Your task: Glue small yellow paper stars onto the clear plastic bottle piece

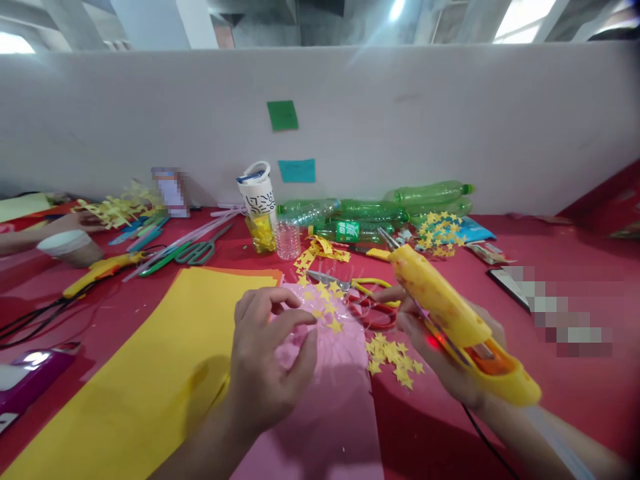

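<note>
My left hand (pixel 273 360) is curled, with thumb and forefinger bent round part of a clear plastic piece cut into thin strips (pixel 345 293). Several yellow paper stars (pixel 327 307) show on and about those strips, above a pink sheet (pixel 335 407). My right hand (pixel 440 353) grips a yellow hot glue gun (pixel 440 293), its metal nozzle pointing up and away to the left; a red light glows by the handle. Between the hands, beside the pink sheet, lies a pile of loose yellow stars (pixel 393 357). Red-handled scissors (pixel 373 313) and yellow-handled scissors (pixel 375 287) rest just beyond.
Yellow sheets (pixel 130 360) cover the left front. Green bottles (pixel 430 193) lie along the partition, near a patterned white cup (pixel 257 193). A second glue gun (pixel 103 273), grey scissors (pixel 203 250) and a paper cup (pixel 73 247) are left. Another person's hand (pixel 85 220) holds yellow paper there.
</note>
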A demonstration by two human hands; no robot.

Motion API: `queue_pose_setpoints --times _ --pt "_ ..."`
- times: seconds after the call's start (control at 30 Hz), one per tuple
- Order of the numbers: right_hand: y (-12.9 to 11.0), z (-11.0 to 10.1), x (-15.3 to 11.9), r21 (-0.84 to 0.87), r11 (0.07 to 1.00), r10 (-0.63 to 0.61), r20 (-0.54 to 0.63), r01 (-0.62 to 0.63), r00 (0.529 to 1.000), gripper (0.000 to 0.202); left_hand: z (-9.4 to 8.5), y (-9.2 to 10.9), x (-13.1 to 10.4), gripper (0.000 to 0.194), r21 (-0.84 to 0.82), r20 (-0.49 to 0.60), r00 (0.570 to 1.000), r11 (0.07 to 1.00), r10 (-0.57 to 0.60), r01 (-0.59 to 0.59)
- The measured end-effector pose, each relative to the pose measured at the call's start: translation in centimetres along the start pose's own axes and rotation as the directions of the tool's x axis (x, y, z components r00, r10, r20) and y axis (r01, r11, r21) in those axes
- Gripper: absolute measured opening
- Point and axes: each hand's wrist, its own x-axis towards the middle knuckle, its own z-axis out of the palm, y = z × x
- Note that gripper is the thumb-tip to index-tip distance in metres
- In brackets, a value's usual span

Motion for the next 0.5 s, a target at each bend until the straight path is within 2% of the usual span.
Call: queue_pose_setpoints --times 0.2,0.33,0.43,0.5 --pt "0.5 -0.1 0.8 0.104 0.983 0.143 0.095 -0.153 0.985 0.002 -0.1 -1.9 0.9 0.013 -0.153 -0.047 0.979 0.97 -0.198 0.189" --pt "0.9 -0.2 1.5 0.155 0.958 0.232 0.081 -0.243 0.969 0.009 0.3 -2.8 1.1 0.02 -0.242 -0.044 0.926 0.903 -0.376 0.355" --pt "1.4 -0.5 2.1 0.125 0.958 0.249 0.082 -0.257 0.965 0.012 0.6 -3.4 1.2 0.029 -0.265 -0.036 0.886 0.859 -0.462 0.437" --pt "1.8 -0.7 2.4 0.094 0.958 0.264 0.07 -0.27 0.962 0.014 0.8 -4.0 1.2 0.028 -0.294 -0.029 0.856 0.823 -0.516 0.486"
